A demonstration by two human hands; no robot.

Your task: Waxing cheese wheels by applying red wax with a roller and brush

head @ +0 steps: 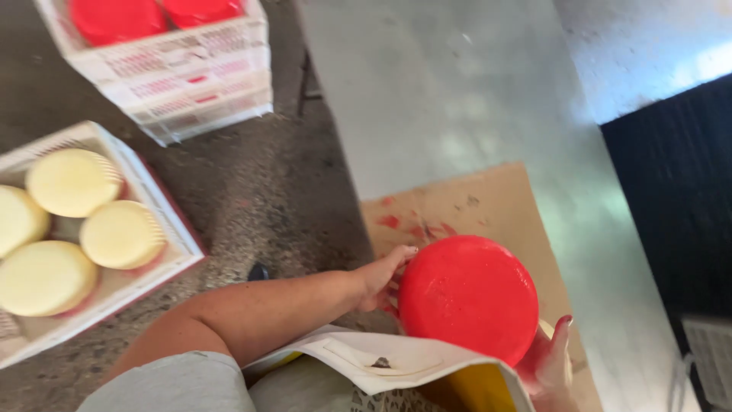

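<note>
**Red cheese wheel held between two hands**

Gripping a round red cheese wheel (467, 297) from both sides. Left hand (383, 278) pressed flat against the wheel's left edge, fingers spread and touching the red coating. Right hand (550, 365) cupping the lower right edge from beneath, thumb up along the rim, partly hidden behind the wheel. Wheel lying directly between the two hands, tilted with its broad face up toward the camera; round, so no long axis to speak of. Both hands equally near, each in contact.

Just beyond the hands, a sheet of cardboard (488, 202) smeared with red, resting on a grey metal table (427, 91). Well off to the left of the left hand, a white crate (164, 221) holding pale yellow wheels (122, 235). Farther ahead of that hand, a stack of white crates (191, 76) with more red wheels (114, 19) on top. Near the body, a white and yellow apron (396, 362).
</note>
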